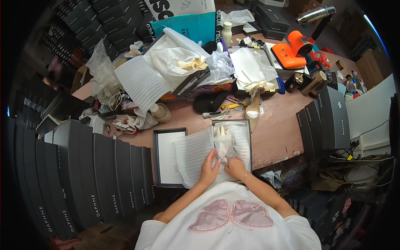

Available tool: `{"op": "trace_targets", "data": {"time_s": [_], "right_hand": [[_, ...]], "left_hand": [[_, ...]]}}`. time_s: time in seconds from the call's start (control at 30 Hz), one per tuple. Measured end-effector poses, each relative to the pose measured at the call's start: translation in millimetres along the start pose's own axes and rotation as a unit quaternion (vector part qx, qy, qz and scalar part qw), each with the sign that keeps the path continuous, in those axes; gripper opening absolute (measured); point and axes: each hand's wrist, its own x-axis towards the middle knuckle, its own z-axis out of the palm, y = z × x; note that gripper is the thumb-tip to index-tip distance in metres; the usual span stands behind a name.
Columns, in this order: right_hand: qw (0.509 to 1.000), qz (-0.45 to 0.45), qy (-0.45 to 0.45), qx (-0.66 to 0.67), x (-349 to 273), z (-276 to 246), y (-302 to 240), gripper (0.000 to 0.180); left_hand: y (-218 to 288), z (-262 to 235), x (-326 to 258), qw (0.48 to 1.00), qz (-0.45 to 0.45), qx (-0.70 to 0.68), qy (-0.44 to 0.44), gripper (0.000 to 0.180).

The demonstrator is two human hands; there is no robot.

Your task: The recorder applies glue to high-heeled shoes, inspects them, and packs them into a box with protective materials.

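**Both hands on a tissue-wrapped bundle over an open shoe box**

The left hand (209, 166) has its fingers curled closed on the lower edge of a white tissue-wrapped bundle (224, 143); the right hand (235, 167) pinches the same wrap from the other side, just beside it. The bundle sits upright-ish in the middle of the open dark shoe box (248, 127), on ribbed white foam sheet (193, 156) that spills over the box's left wall toward the box lid (168, 156) lying alongside.

Tissue looks light, soft and easy to tear, so a broad hold low on the wrap seems safer than tugging at its loose top. The foam is limp and likely to slide.

Room is tight: a row of black boxes (104, 175) crowds the left, a stack of black boxes (327, 121) the right, while bare pink tabletop (277, 125) lies just beyond the box, near a beige high-heeled shoe (253, 109).
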Motion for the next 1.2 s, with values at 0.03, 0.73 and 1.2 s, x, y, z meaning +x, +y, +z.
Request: {"op": "trace_targets", "data": {"time_s": [0.03, 0.73, 1.2], "right_hand": [[0.992, 0.013, -0.070, 0.104, 4, -18, -2, 0.030], [0.900, -0.221, 0.088, 0.365, -26, -104, -141, 0.030], [0.982, -0.162, 0.048, 0.082, -25, -182, -75, 0.069]], "left_hand": [[0, -9, 7, 0.987, -0.073, -0.142, 0.025, 0.060], [60, -64, -2, 0.913, -0.167, -0.348, 0.132, 0.039], [76, -139, -2, 0.942, -0.146, -0.284, 0.101, 0.047]]}}
